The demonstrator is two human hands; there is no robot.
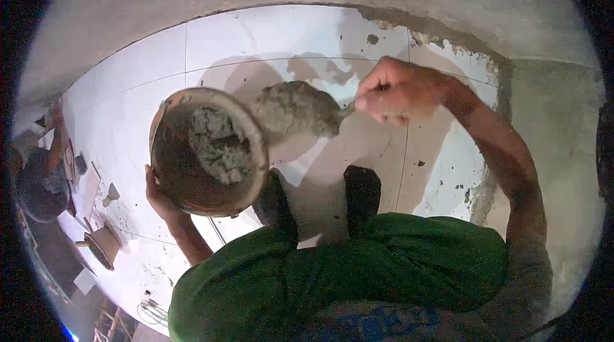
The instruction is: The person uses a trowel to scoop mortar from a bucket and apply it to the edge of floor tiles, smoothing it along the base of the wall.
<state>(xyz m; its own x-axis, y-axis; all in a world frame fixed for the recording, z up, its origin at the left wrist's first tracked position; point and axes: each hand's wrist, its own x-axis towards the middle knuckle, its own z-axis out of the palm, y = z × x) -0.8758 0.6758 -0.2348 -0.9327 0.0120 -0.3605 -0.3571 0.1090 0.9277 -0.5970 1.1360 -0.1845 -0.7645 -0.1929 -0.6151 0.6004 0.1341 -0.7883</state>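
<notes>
My left hand (167,200) grips the lower left rim of a round, worn pan (171,166), tilted so that its inside shows. A lump of wet grey mortar (220,147) clings to the inside of the pan. My right hand (400,91) is closed on the thin handle of what looks like a trowel (347,110), out to the right of the pan. Its blade is hidden by a heap of grey mortar (297,108); whether that heap also touches the floor I cannot tell.
White tiles (268,32) cover the floor, with mortar crumbs scattered about. Bare grey walls (556,169) border them at the back and right. My dark shoes (362,192) stand just below the heap. Far left, another person (43,185) is beside a small bucket (105,247).
</notes>
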